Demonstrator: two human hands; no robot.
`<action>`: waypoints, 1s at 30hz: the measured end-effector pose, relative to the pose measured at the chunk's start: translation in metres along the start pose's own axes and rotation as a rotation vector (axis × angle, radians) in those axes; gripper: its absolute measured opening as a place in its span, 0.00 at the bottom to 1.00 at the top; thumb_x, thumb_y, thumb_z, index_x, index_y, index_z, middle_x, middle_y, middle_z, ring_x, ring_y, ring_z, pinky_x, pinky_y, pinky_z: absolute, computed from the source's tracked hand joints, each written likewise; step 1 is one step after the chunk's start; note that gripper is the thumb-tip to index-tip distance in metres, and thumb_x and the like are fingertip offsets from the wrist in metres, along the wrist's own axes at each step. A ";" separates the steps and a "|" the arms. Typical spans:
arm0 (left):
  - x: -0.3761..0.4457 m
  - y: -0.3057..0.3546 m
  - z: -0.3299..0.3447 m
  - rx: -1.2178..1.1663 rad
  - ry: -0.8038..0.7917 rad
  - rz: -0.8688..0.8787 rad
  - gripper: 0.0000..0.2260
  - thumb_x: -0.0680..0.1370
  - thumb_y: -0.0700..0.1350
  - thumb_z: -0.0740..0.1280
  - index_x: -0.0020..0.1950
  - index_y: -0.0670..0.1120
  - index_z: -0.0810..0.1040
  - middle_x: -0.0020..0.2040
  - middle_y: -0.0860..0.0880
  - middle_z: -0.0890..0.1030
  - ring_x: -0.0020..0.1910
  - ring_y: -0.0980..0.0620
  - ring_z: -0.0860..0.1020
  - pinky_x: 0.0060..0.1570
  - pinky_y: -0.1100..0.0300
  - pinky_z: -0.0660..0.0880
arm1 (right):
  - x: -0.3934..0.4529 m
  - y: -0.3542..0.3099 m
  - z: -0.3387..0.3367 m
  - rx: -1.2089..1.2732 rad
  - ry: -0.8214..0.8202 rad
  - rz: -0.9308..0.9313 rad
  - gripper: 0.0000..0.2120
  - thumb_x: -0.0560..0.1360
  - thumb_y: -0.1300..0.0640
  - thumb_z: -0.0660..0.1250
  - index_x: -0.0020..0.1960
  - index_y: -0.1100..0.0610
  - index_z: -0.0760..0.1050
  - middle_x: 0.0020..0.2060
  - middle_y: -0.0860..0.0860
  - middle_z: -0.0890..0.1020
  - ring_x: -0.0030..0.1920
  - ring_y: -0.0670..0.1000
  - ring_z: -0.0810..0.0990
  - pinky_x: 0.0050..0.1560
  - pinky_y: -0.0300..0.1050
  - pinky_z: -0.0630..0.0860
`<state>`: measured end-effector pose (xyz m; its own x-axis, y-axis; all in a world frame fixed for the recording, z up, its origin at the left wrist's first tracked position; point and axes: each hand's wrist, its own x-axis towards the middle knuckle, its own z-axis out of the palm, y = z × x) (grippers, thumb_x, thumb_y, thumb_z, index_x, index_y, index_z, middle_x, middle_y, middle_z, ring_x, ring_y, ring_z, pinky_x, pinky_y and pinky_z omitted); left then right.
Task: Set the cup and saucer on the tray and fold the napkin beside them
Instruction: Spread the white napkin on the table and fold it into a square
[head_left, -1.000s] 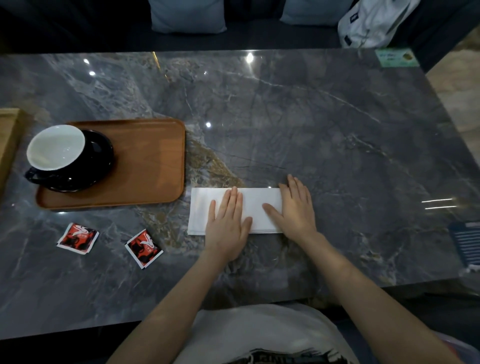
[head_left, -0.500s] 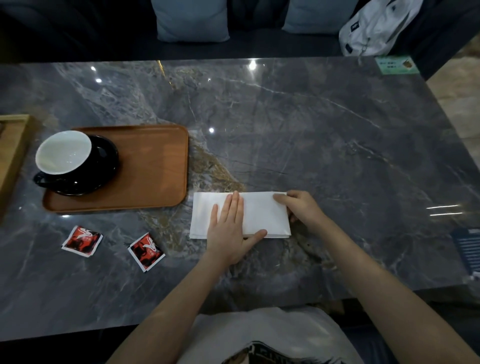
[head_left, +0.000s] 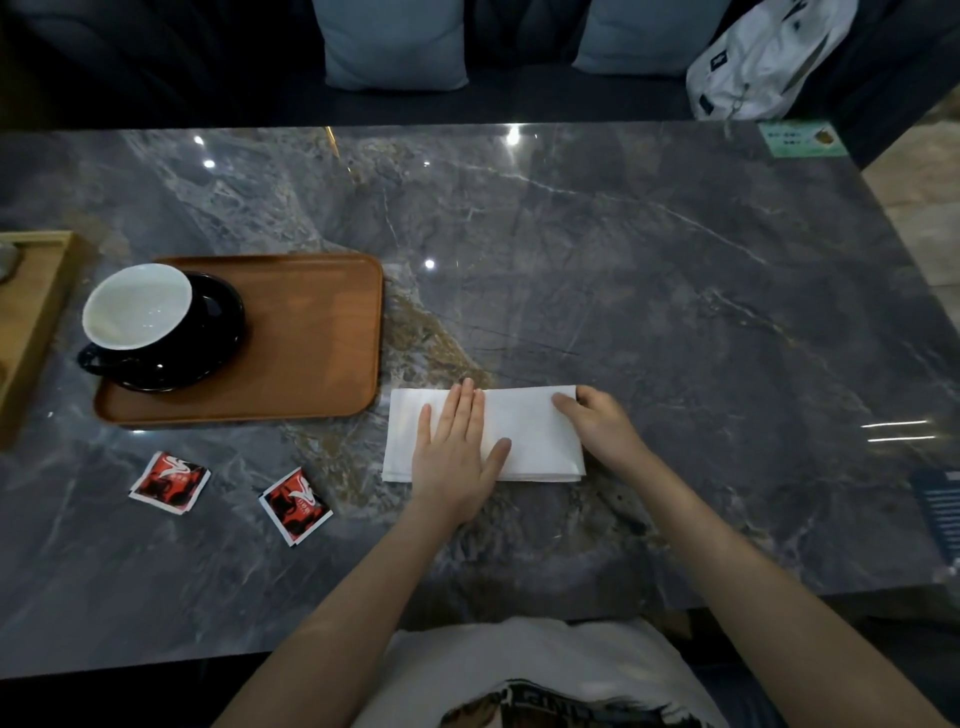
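A black cup with a white inside (head_left: 137, 306) stands on a black saucer (head_left: 218, 322) at the left end of the brown wooden tray (head_left: 306, 338). Just right of the tray, on the grey marble table, lies a white napkin (head_left: 530, 431) folded into a long strip. My left hand (head_left: 457, 452) lies flat on the strip's middle, fingers spread. My right hand (head_left: 597, 426) pinches the napkin's right end at its far corner, thumb on top and fingers curled under the edge.
Two red sachets (head_left: 170, 482) (head_left: 295, 505) lie on the table in front of the tray. A light wooden box (head_left: 31, 312) sits at the left edge. A green card (head_left: 800, 137) lies at the far right corner; cushions and a white bag (head_left: 763, 57) are behind the table.
My right hand slid from lying flat on the napkin to its right end and took hold of the far corner. My left hand stayed pressed on the middle.
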<state>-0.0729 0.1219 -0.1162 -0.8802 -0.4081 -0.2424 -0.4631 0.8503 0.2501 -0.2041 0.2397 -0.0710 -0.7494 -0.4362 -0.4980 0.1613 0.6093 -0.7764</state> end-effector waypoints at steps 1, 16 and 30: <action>-0.001 0.000 0.000 0.002 -0.003 0.000 0.40 0.70 0.67 0.29 0.75 0.45 0.41 0.77 0.49 0.41 0.75 0.53 0.39 0.72 0.50 0.36 | 0.000 -0.001 0.000 -0.003 0.002 0.003 0.12 0.77 0.57 0.61 0.54 0.64 0.77 0.48 0.56 0.81 0.46 0.53 0.79 0.48 0.49 0.75; -0.002 -0.007 -0.003 0.030 0.026 0.165 0.50 0.66 0.77 0.39 0.75 0.41 0.50 0.77 0.43 0.50 0.76 0.47 0.46 0.72 0.46 0.44 | 0.000 -0.058 0.020 -0.256 0.082 -0.168 0.13 0.72 0.61 0.64 0.56 0.59 0.79 0.50 0.56 0.82 0.53 0.56 0.79 0.56 0.48 0.75; -0.026 -0.004 -0.016 -0.225 0.185 -0.141 0.49 0.64 0.76 0.48 0.75 0.49 0.41 0.77 0.46 0.48 0.76 0.51 0.43 0.72 0.51 0.33 | 0.018 -0.117 0.054 -0.281 -0.496 -0.048 0.15 0.74 0.62 0.54 0.48 0.70 0.76 0.34 0.62 0.82 0.33 0.59 0.82 0.40 0.46 0.77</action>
<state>-0.0501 0.1242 -0.0958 -0.8003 -0.5874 -0.1201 -0.5749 0.6948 0.4322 -0.2022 0.1249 -0.0100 -0.3497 -0.6852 -0.6389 -0.0932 0.7040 -0.7040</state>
